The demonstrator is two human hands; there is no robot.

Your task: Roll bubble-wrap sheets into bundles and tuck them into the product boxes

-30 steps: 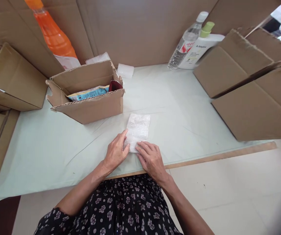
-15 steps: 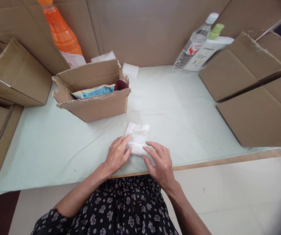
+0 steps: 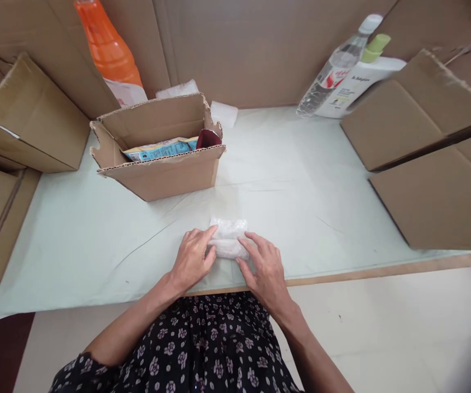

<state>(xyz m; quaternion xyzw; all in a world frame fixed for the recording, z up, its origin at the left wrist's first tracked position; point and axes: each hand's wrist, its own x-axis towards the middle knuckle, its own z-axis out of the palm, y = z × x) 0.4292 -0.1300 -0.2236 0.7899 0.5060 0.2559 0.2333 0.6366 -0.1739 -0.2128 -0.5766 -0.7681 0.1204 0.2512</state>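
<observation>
A small roll of clear bubble wrap (image 3: pixel 228 239) lies near the front edge of the pale green table (image 3: pixel 293 180). My left hand (image 3: pixel 192 257) presses on its left end, fingers curled over it. My right hand (image 3: pixel 262 263) holds its right end with fingers spread along the roll. Behind it, an open cardboard box (image 3: pixel 159 161) holds a blue snack packet (image 3: pixel 159 149) and a dark red packet (image 3: pixel 207 139).
An orange bottle (image 3: pixel 108 52) stands at the back left. A clear water bottle (image 3: pixel 334 68) and a white lotion bottle (image 3: pixel 358 76) lean at the back right. Flat cardboard boxes (image 3: pixel 436 147) lie right, more cardboard (image 3: pixel 22 125) left. A white foam piece (image 3: pixel 224 113) sits behind the box.
The bubble wrap strip, flat and long a second ago, has been rolled up away from me into a short thick bundle. Both hands moved forward with it.
</observation>
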